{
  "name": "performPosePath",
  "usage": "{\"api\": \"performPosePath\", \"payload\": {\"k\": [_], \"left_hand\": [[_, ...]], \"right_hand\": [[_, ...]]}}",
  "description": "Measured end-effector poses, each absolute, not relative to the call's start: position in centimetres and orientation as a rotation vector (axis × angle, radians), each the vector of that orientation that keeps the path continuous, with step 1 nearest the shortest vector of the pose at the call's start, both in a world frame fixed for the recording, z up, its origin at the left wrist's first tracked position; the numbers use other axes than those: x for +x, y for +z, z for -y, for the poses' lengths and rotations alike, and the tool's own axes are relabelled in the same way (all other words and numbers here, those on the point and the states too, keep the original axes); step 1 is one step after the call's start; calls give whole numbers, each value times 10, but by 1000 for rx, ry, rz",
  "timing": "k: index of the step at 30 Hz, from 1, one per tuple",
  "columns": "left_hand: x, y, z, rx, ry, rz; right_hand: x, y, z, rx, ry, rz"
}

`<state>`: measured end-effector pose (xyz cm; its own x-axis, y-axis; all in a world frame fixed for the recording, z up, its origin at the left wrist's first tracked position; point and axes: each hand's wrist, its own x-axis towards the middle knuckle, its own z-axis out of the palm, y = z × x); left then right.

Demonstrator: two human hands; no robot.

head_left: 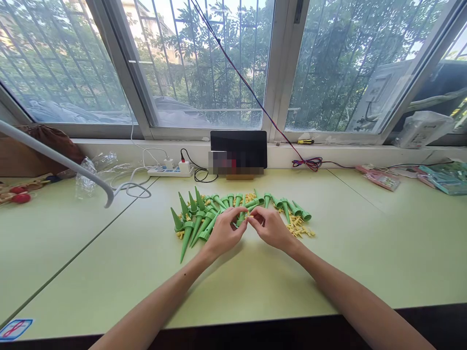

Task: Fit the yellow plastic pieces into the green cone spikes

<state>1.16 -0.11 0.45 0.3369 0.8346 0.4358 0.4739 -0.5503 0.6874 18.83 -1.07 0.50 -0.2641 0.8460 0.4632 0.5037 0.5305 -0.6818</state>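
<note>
My left hand (226,232) is closed, thumb and forefinger curled around a green plastic spike (241,218) with a wide capped end. My right hand (273,228) meets it fingertip to fingertip, pinching a small yellow plastic piece (250,217) that is mostly hidden by the fingers. Left of my hands, several more green cone-shaped spikes (187,240) lie in a heap, some pointing up. Others, such as a green spike (302,212), rest behind and to the right. Small yellow pieces (299,227) are scattered beside my right hand.
A dark-screened tablet (239,146) stands on a wooden holder (240,177) behind the heap. A power strip (171,171) with cables sits back left, and a white curved rod (58,158) crosses the left side. Plastic packets (379,177) and a bundled cord (308,164) lie back right.
</note>
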Motion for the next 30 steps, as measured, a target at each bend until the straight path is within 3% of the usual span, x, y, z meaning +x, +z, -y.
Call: {"api": "performPosePath", "payload": {"k": [30], "left_hand": [[13,4,1,2199,1067,-1148]], "right_hand": [[191,-1,6,-1199,408,1977]]}}
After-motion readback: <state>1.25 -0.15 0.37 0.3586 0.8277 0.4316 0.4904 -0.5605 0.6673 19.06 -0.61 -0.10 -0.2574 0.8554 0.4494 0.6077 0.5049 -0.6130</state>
